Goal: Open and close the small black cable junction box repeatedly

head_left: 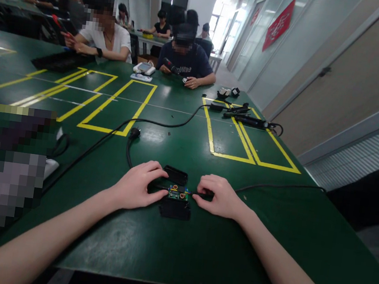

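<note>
A small green circuit board (178, 192) with copper-wound coils lies in front of me, with a black cable at each end. My left hand (144, 185) is curled around the left cable (160, 187), its thumb tip beside the board's left edge. On the other side, my right hand (215, 195) grips the right cable (203, 194) close to the board, fingers bent and thumb below. One black plastic case half (176, 175) sits just beyond the board, near my left fingertips. Another black case half (175, 209) lies on the near side. My palms hide parts of both cables.
The green table (120, 240) carries yellow tape rectangles. A power plug (135, 133) lies beyond my left hand, and a long black cord (164, 124) crosses the table. Black tools (248, 120) lie at far right. A co-worker (186, 60) sits opposite; another person (105, 38) sits further left.
</note>
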`<move>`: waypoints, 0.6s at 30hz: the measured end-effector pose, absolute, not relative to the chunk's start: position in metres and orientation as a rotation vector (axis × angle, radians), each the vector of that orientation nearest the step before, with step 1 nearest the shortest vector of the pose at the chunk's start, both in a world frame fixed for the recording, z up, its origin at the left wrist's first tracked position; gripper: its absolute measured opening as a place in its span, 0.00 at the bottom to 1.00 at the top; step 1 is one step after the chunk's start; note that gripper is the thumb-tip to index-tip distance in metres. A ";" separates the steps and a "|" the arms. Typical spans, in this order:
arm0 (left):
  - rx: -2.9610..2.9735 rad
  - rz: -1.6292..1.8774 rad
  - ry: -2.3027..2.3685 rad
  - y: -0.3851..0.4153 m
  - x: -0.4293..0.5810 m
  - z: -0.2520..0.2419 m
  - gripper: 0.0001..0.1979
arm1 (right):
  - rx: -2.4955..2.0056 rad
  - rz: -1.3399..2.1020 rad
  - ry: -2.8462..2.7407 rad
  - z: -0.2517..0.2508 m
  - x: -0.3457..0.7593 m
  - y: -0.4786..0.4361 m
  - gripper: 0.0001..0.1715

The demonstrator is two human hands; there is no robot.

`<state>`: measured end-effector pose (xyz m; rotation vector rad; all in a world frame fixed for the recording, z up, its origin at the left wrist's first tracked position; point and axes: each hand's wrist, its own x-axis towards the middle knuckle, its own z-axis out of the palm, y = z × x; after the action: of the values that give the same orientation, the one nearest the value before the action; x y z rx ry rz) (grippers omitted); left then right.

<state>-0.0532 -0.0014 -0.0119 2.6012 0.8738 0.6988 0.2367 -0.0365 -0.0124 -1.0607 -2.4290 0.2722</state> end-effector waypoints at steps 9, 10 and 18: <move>2.598 0.631 0.816 -0.002 -0.052 -0.009 0.17 | -1.117 0.253 -2.401 -0.018 0.235 -0.034 0.16; 2.595 0.622 0.818 -0.002 -0.053 -0.008 0.19 | -1.132 0.266 -2.401 -0.019 0.235 -0.034 0.16; 2.566 0.506 0.933 -0.002 -0.053 -0.008 0.32 | -1.268 0.353 -2.413 -0.022 0.235 -0.034 0.16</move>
<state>-0.0526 -0.0017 -0.0084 2.5661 0.9328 0.5059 0.2352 -0.0337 -0.0221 -1.2675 -2.4130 0.3531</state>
